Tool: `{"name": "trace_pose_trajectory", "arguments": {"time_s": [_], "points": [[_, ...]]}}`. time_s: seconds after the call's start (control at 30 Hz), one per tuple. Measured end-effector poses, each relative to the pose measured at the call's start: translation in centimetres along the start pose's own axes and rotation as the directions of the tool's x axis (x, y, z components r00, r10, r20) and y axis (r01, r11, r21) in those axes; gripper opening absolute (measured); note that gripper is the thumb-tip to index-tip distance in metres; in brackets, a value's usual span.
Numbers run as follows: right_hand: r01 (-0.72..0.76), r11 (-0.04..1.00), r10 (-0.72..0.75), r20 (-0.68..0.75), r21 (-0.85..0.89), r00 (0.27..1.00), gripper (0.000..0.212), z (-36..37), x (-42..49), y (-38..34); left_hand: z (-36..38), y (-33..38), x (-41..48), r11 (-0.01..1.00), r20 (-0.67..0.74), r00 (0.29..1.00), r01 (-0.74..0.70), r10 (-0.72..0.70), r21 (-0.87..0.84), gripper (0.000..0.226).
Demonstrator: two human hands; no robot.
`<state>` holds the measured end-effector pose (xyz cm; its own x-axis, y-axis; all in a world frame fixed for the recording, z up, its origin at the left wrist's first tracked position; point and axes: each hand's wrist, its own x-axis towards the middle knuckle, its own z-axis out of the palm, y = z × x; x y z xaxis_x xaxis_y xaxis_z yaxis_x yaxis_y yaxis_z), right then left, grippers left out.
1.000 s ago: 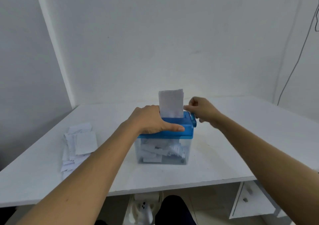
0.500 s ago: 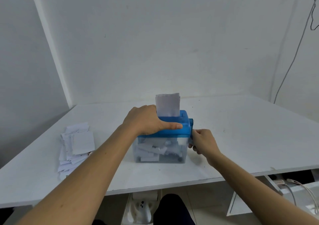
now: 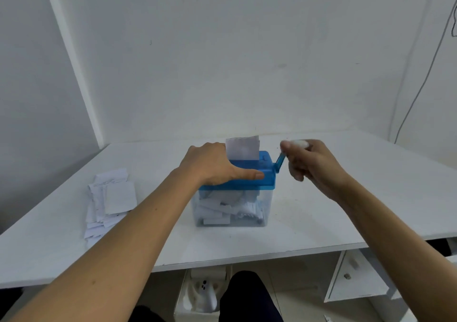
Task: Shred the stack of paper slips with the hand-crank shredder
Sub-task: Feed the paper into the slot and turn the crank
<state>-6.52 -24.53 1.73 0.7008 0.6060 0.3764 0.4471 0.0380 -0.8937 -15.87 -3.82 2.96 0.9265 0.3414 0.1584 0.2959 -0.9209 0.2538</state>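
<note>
Centre of frame: the shredder [image 3: 236, 198] is standing upright on the white table [image 3: 346, 213], near the front edge. It has a blue top and a clear bin below. The bin is holding a loose heap of cut paper [image 3: 222, 208].

One paper slip [image 3: 243, 148] is standing upright in the slot of the blue top, with its upper part sticking out above.

The left hand [image 3: 212, 164] is lying over the left part of the blue top with knuckles raised. The thumb is stretching along the front edge and the fingers are curling over the far side, so the hand is clamping the shredder. The fingertips are hidden.

The right hand [image 3: 314, 163], right of centre, is showing motion blur. Its fingers are curling round the end of the crank [image 3: 280, 162], with a white knob showing at the top of the hand. The blue crank arm is pointing up and to the right from the shredder's right side.

The stack of paper slips [image 3: 111, 198] is lying at the left of the frame on the table, well apart from the shredder. It is untidy and fanning out toward the front edge.

Other items: a dark cable [image 3: 420, 91] is hanging down the wall at upper right. A white drawer unit [image 3: 356, 282] is sitting under the table at lower right.
</note>
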Motion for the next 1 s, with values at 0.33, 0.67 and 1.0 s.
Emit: {"name": "trace_pose_trajectory", "arguments": {"time_s": [0.33,0.67,1.0], "points": [[-0.091,0.991,0.117,-0.283,0.102,0.952,0.024,2.3,6.3,4.6,0.5,-0.8,0.8,0.999,0.030,0.998,-0.050,0.050,-0.014,0.092],[-0.341,0.939,0.301,-0.373,-0.042,0.877,0.030,5.3,2.3,10.1,0.0,-1.5,0.6,0.983,0.073,0.991,-0.095,0.108,-0.159,0.082],[-0.450,0.893,0.448,-0.061,-0.012,0.892,0.039,2.9,-3.8,6.0,0.2,-1.9,0.8,0.987,0.056,0.993,-0.099,0.106,-0.127,0.098]]}}
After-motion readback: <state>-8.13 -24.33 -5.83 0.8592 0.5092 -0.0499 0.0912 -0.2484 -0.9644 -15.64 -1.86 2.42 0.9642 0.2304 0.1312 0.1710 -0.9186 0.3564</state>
